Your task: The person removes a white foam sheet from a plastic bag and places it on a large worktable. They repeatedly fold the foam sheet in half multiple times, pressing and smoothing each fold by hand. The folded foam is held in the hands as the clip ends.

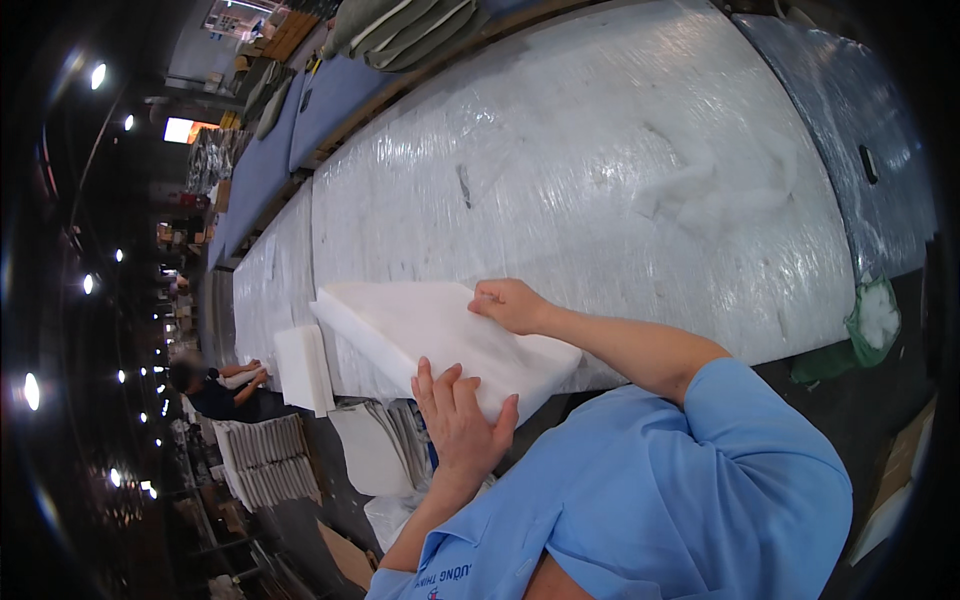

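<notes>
A white, soft padding piece, folded over with a thick edge, lies at the near edge of a plastic-wrapped table. My right hand is closed, with its curled fingers gripping the far right part of the padding's top layer. Spread fingers of my left hand press flat on the padding's near side, its thumb apart. What lies under the fold is hidden.
The plastic-wrapped table stretches away, with loose white fluff on its right. A white stack sits to the left, near a co-worker. Grey-green pads lie at the back; a green bag hangs at the right.
</notes>
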Motion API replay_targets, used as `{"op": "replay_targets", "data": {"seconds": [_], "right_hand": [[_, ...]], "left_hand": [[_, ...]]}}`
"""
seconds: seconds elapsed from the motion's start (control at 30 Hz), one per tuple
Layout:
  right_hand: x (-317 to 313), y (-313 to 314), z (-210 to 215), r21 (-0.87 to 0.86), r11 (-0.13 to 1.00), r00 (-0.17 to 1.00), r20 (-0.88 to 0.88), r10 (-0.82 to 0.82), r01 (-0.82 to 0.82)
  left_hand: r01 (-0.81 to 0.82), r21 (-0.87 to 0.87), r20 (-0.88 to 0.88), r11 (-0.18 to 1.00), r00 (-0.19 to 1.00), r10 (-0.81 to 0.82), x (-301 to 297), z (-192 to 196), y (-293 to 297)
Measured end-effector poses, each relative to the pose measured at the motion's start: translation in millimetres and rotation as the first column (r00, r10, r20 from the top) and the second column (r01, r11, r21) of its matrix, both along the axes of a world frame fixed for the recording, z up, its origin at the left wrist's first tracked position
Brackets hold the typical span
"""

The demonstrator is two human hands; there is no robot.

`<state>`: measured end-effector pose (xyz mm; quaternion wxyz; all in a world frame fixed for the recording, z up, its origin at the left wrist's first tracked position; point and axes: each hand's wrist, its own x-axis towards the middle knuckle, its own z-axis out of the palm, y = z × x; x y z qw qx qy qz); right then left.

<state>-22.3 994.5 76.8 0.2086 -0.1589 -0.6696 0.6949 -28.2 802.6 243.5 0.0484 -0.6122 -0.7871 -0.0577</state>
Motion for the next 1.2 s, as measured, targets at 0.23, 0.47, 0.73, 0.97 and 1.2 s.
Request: {"op": "replay_targets", "data": {"seconds": [0.23,0.47,0.73,0.97,1.2], "right_hand": [[42,44,31,-0.191,0.98,0.985,-0.172,0.027,-0.06],[96,-10,41,0.216,0.778,0.806,0.094,0.584,-0.589],[9,5,24,0.075,0.971,0.973,-0.01,0.23,-0.229],[45,8,29,0.277,0.908,0.928,-0.112,0.355,-0.314],[45,1,-10,0.04,0.97,0.963,0.139,0.231,-0.238]], "left_hand": [[-0.029,0.019,0.036,0.999,0.999,0.029,-2,-4,-12],[-0.025,0.047,0.047,0.999,0.999,0.023,-5,-6,-15],[0.038,0.019,0.048,0.999,0.998,-0.039,-7,0,-9],[-0.025,0.064,0.056,0.998,0.998,0.021,-9,-7,-16],[-0.001,0.046,0.066,0.999,0.998,-0.002,-7,6,6]]}}
